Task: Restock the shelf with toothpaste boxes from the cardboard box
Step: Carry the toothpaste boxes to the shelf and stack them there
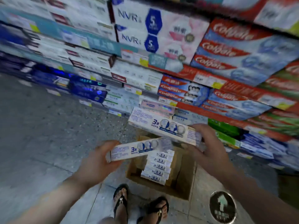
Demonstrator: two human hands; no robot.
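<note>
My left hand [98, 160] grips one white toothpaste box [137, 150] by its left end, held roughly level over the cardboard box [182, 178] on the floor. My right hand [210, 147] grips a second white toothpaste box [161, 125] by its right end, a little higher and nearer the shelf [145, 92]. Inside the cardboard box several more white toothpaste boxes [158, 167] lie stacked in a row. The shelf rises ahead, tiered and packed with toothpaste packs.
Red and blue Colgate packs [234, 50] fill the shelf's right side, white NVR packs [145, 29] the upper middle, dark blue packs [87, 89] the lower left. Grey tiled floor [40, 135] spreads left. My sandalled feet [139, 206] stand behind the cardboard box; a round floor sticker [222, 206] lies right.
</note>
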